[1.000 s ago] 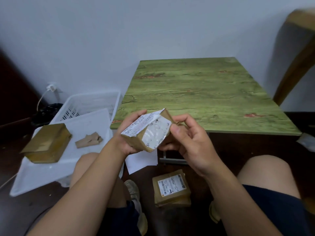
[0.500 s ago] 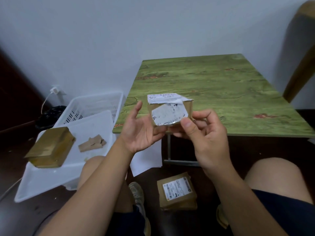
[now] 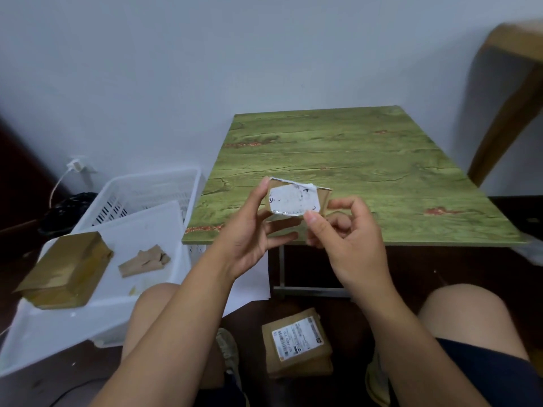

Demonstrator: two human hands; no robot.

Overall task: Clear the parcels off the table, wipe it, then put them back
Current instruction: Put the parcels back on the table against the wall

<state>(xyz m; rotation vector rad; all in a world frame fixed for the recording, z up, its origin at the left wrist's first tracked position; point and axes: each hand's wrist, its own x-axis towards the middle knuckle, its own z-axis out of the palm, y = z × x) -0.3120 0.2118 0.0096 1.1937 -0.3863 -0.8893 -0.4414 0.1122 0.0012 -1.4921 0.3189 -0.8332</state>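
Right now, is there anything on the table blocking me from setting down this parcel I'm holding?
Nothing visible does. The small parcel, held between the left hand and right hand, sits just over the near edge of the green table, whose top looks bare.

Small brown parcel (image 3: pixel 296 201) with torn white label, held above near edge of green wood-grain table (image 3: pixel 352 160). Larger labelled parcel (image 3: pixel 296 343) on floor between feet — another, tape-wrapped (image 3: pixel 66 268), on white tray (image 3: pixel 58 327).

Head camera looks down, close over the table (image 3: pixel 367 171).
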